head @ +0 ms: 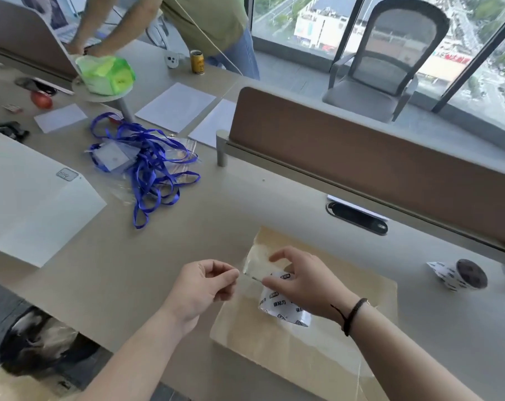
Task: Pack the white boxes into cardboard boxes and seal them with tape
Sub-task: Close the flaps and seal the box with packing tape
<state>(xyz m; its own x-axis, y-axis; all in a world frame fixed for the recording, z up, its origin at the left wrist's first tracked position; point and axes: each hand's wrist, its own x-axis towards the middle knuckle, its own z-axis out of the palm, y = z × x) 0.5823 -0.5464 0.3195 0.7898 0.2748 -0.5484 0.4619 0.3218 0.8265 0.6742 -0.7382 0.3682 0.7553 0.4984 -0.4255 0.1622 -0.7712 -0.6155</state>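
Observation:
A closed cardboard box lies on the desk in front of me, its top glossy with clear tape. Over its far left part my right hand grips a roll of clear tape with a white printed core. A short strip of tape stretches from the roll toward my left hand, whose thumb and forefinger pinch the strip's free end just left of the box. A second tape roll lies on its side at the right. No white box shows.
A large white sheet and a tangle of blue lanyards lie to the left. A brown divider runs behind the box. Another person leans over the far desk beside a can and a green bag. An office chair stands by the window.

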